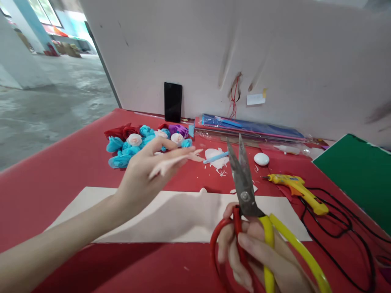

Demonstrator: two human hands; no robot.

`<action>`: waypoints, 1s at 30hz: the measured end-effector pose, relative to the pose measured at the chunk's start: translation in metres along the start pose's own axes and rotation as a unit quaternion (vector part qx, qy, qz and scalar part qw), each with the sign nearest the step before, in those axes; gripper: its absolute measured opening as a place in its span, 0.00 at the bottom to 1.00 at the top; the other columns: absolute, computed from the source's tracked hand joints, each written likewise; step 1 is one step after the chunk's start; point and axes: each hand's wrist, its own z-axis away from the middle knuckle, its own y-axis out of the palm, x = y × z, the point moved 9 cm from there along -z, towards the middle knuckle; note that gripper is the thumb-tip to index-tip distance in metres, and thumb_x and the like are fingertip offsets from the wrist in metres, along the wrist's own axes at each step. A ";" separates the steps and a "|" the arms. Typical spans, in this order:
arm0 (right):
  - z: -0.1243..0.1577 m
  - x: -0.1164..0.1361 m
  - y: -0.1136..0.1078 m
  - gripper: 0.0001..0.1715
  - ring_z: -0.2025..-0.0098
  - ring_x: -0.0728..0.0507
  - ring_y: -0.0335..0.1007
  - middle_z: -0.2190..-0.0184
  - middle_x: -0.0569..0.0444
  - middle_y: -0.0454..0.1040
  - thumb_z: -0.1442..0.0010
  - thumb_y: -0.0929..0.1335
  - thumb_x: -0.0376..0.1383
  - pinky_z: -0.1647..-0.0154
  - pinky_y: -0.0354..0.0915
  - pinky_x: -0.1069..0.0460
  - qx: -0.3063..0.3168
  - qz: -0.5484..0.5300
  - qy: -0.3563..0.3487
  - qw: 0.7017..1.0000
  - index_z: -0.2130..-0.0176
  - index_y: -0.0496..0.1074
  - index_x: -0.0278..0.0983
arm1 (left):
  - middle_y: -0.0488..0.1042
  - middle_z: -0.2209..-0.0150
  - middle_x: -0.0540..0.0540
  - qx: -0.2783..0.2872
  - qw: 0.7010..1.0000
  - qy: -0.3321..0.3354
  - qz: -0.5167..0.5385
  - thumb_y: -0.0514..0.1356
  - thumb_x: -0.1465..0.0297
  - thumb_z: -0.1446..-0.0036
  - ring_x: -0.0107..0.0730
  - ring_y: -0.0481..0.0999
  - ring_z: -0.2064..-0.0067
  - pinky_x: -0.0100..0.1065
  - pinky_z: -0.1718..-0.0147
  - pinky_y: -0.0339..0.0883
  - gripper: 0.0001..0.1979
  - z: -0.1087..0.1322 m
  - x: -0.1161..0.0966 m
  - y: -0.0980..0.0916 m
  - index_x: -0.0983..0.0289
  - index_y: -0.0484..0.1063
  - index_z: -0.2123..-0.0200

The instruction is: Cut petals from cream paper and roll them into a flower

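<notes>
My left hand (149, 173) is raised over the table with a thin pale pink piece of paper (168, 165) pinched between thumb and fingers. In my right hand (262, 252) is a pair of scissors (244, 191) with one red and one yellow handle. Its blades point up and away, slightly parted, and the paper is well to their left. Beneath both hands lies a long pale strip of paper (183, 228). Beyond the left hand sits a cluster of blue, red, purple and pale pink paper flowers (131, 150).
A light blue stick (215, 158) rests on pale scraps near a white oval object (261, 159). To the right are a yellow glue gun (297, 189) with black cord and a green board (357, 175). A phone (172, 102) and wrapped sheets (250, 128) lie along the back wall.
</notes>
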 end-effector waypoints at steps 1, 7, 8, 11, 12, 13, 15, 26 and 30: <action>0.000 0.004 -0.002 0.15 0.84 0.54 0.53 0.71 0.53 0.72 0.43 0.64 0.43 0.80 0.50 0.55 -0.021 0.005 -0.021 1.000 0.59 0.60 0.38 | 0.71 0.63 0.53 0.019 0.995 0.076 -0.056 0.53 0.80 0.45 0.26 0.68 0.69 0.27 0.74 0.59 0.15 0.005 -0.014 0.004 0.60 0.73 0.58; 0.001 0.007 -0.011 0.17 0.82 0.55 0.55 0.77 0.58 0.68 0.45 0.68 0.43 0.79 0.53 0.57 -0.092 0.011 -0.064 0.994 0.60 0.62 0.35 | 0.76 0.55 0.56 0.116 0.911 0.320 -0.231 0.47 0.80 0.44 0.27 0.67 0.78 0.31 0.79 0.55 0.16 0.043 -0.066 0.033 0.64 0.68 0.56; 0.001 0.005 -0.012 0.19 0.82 0.55 0.55 0.78 0.59 0.66 0.46 0.69 0.43 0.79 0.53 0.57 -0.097 0.005 -0.059 0.994 0.60 0.62 0.35 | 0.77 0.56 0.56 0.123 0.902 0.335 -0.243 0.47 0.79 0.43 0.26 0.65 0.80 0.32 0.80 0.55 0.15 0.047 -0.071 0.036 0.65 0.68 0.57; -0.001 0.001 -0.011 0.23 0.81 0.56 0.55 0.78 0.61 0.63 0.50 0.71 0.42 0.80 0.54 0.58 -0.095 -0.020 -0.042 0.994 0.60 0.61 0.35 | 0.77 0.58 0.55 0.138 0.885 0.346 -0.280 0.46 0.78 0.42 0.26 0.64 0.81 0.32 0.80 0.55 0.14 0.054 -0.079 0.043 0.64 0.69 0.59; -0.002 -0.001 -0.011 0.23 0.82 0.56 0.55 0.77 0.61 0.62 0.52 0.72 0.42 0.81 0.54 0.58 -0.093 -0.022 -0.035 0.995 0.61 0.62 0.35 | 0.77 0.59 0.55 0.146 0.881 0.346 -0.288 0.46 0.78 0.43 0.26 0.65 0.81 0.32 0.80 0.55 0.14 0.056 -0.081 0.046 0.64 0.70 0.60; -0.002 -0.003 -0.011 0.22 0.82 0.56 0.55 0.78 0.62 0.62 0.52 0.72 0.42 0.81 0.53 0.59 -0.092 -0.016 -0.028 0.995 0.63 0.62 0.35 | 0.77 0.60 0.54 0.156 0.880 0.342 -0.292 0.46 0.78 0.43 0.26 0.65 0.82 0.32 0.80 0.56 0.15 0.058 -0.082 0.048 0.64 0.70 0.61; -0.002 -0.007 -0.011 0.20 0.82 0.56 0.54 0.81 0.63 0.60 0.53 0.72 0.42 0.82 0.52 0.59 -0.094 0.009 -0.010 0.995 0.66 0.63 0.34 | 0.77 0.62 0.54 0.174 0.881 0.340 -0.280 0.44 0.78 0.42 0.26 0.64 0.82 0.32 0.80 0.57 0.16 0.060 -0.085 0.053 0.63 0.71 0.66; 0.000 -0.002 -0.025 0.21 0.82 0.55 0.56 0.82 0.63 0.63 0.54 0.72 0.34 0.82 0.54 0.59 -0.159 0.046 -0.003 0.986 0.60 0.63 0.34 | 0.68 0.50 0.58 0.186 0.939 -0.199 0.209 0.48 0.67 0.39 0.35 0.73 0.58 0.35 0.58 0.69 0.16 0.031 0.007 0.055 0.59 0.66 0.49; -0.002 -0.008 -0.031 0.22 0.80 0.53 0.60 0.78 0.61 0.67 0.56 0.72 0.32 0.81 0.59 0.58 -0.175 0.101 0.024 0.979 0.61 0.64 0.36 | 0.78 0.66 0.53 0.354 0.812 -0.308 0.346 0.55 0.61 0.45 0.40 0.76 0.63 0.33 0.63 0.69 0.13 0.051 -0.014 0.085 0.60 0.78 0.67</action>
